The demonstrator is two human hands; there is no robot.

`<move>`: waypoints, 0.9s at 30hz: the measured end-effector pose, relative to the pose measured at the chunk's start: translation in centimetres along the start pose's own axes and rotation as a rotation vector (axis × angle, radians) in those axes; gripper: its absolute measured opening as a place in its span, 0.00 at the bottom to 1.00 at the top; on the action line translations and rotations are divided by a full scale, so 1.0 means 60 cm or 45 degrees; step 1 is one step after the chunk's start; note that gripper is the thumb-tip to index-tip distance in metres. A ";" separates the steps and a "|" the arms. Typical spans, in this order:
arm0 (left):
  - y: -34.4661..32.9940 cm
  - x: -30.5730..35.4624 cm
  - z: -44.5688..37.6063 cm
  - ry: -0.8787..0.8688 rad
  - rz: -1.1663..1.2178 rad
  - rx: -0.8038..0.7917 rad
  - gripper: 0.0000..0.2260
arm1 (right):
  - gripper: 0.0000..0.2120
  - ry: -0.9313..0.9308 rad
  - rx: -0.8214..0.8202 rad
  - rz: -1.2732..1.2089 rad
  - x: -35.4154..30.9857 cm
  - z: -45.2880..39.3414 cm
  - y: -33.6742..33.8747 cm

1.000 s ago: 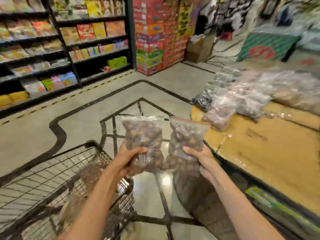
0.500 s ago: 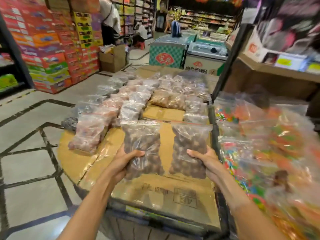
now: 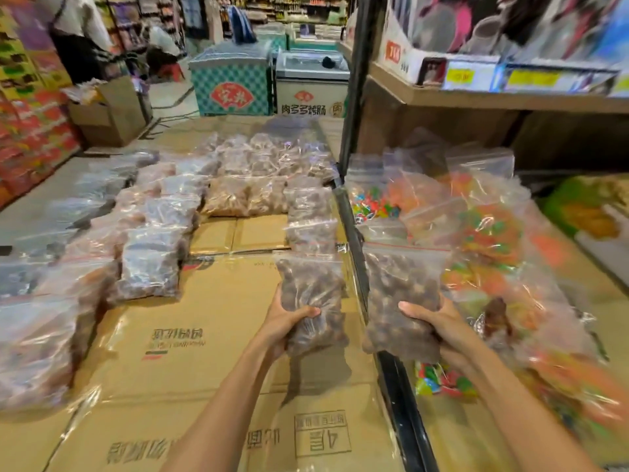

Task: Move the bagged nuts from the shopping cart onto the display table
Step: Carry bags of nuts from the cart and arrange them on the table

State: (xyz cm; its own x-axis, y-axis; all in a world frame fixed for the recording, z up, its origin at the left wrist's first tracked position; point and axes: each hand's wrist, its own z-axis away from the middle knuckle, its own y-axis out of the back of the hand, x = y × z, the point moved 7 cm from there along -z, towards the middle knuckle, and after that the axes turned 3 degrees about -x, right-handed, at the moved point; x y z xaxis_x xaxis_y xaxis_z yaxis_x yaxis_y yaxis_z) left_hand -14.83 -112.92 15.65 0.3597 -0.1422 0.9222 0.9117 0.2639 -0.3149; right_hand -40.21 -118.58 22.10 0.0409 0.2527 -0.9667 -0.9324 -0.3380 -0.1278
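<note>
Cardboard-topped display table [image 3: 211,335] printed "4层"; left hand [image 3: 284,323] and right hand [image 3: 439,323] each grasp a nut bag [image 3: 311,284] [image 3: 405,284] above it, lengthwise, zip ends pointing away.

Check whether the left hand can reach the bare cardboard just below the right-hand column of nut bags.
Probably yes: the left hand, holding a clear bag of brown nuts, hovers over that bare cardboard tabletop; nothing blocks it.

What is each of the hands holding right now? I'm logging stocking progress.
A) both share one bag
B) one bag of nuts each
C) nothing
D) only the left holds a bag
B: the left hand grips one bag of nuts and the right hand grips a second bag.
</note>
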 end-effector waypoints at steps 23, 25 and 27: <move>0.002 -0.028 -0.048 -0.152 -0.577 0.207 0.46 | 0.44 -0.184 -0.140 -0.046 0.054 -0.065 -0.025; 0.010 -0.028 -0.048 -0.118 -0.565 0.201 0.48 | 0.43 -0.189 -0.134 -0.045 0.059 -0.065 -0.026; 0.004 -0.028 -0.043 -0.098 -0.514 0.202 0.49 | 0.36 -0.189 -0.142 -0.064 0.060 -0.062 -0.029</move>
State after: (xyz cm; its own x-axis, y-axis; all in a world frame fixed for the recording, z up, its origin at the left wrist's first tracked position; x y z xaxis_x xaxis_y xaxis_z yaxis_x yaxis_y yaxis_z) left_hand -14.68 -115.08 13.43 -0.0404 -0.1939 0.9802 0.9321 0.3460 0.1069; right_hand -37.10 -120.44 18.01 0.0252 0.3998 -0.9163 -0.8845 -0.4182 -0.2068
